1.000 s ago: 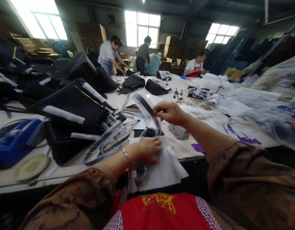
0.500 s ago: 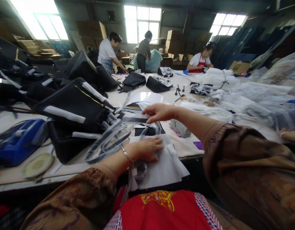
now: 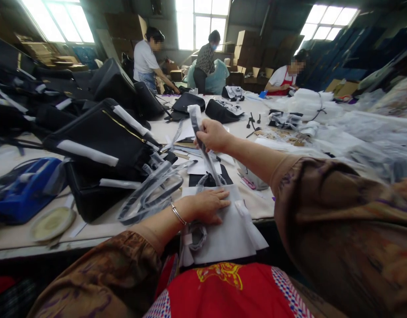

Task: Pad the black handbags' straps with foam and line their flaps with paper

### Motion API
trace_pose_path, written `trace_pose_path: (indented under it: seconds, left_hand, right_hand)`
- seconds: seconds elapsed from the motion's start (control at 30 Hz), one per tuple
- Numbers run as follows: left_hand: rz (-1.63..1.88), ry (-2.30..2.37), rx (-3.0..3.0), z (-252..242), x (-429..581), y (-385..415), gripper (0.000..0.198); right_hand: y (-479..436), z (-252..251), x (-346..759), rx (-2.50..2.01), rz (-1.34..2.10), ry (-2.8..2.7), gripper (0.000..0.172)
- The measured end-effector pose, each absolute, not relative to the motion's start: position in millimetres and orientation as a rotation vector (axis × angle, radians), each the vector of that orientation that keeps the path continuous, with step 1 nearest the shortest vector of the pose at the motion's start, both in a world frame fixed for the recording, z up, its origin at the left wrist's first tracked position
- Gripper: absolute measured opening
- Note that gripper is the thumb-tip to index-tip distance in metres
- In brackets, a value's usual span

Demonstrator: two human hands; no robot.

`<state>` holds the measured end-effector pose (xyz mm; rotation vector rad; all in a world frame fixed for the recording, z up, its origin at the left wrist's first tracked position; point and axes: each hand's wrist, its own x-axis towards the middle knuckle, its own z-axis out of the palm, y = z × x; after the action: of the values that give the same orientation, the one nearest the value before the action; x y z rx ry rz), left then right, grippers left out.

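My left hand (image 3: 210,206) lies flat with fingers spread on a white-wrapped bag (image 3: 228,229) at the table's front edge. My right hand (image 3: 212,136) grips a dark strap (image 3: 208,161) in clear and white wrapping and holds it up, its lower end reaching the top of the bag. A coil of plastic-wrapped strap (image 3: 198,237) sits beside my left wrist. Behind the bag lie a black piece (image 3: 227,176) and white sheets (image 3: 198,165).
Black bags (image 3: 97,132) with white wraps are piled on the left, near a blue tape dispenser (image 3: 28,190) and a round dish (image 3: 53,223). A pink cutter (image 3: 248,182) lies right. Plastic wrapping (image 3: 359,137) covers the right side. Three people work across the table.
My right hand has closed on the wrapped strap and lifted its end upward. My left hand stays on the bag. The view has shifted slightly.
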<state>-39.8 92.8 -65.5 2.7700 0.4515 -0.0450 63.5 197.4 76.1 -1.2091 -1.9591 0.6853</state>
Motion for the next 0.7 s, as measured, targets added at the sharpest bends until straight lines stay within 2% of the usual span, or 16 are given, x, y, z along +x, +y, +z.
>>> trace_pose_path:
  seconds: [0.13, 0.33, 0.43, 0.5, 0.53, 0.63, 0.7]
  left_hand:
    - [-0.03, 0.452, 2.768, -66, -41, 93, 0.078]
    - [-0.009, 0.447, 2.699, -60, -40, 94, 0.075]
    - [0.105, 0.575, 2.574, -46, -40, 99, 0.053]
    - [0.293, 0.812, 2.483, -30, -42, 107, 0.031]
    - [0.428, 0.952, 2.425, -20, -43, 113, 0.028]
    - [0.84, 1.243, 2.208, 13, -49, 134, 0.033]
    - [0.959, 1.277, 2.168, 32, -51, 146, 0.036]
  right_hand:
    - [197, 70, 76, -1.134, 0.989, -1.59, 0.02]
    - [175, 88, 106, -0.977, 1.152, -1.622, 0.009]
    - [168, 93, 111, -0.965, 1.095, -1.652, 0.009]
    - [166, 92, 112, -0.965, 1.054, -1.634, 0.013]
    - [165, 91, 113, -0.97, 1.045, -1.613, 0.015]
    - [161, 89, 114, -0.977, 1.034, -1.558, 0.018]
    - [157, 90, 114, -0.969, 1.036, -1.538, 0.019]
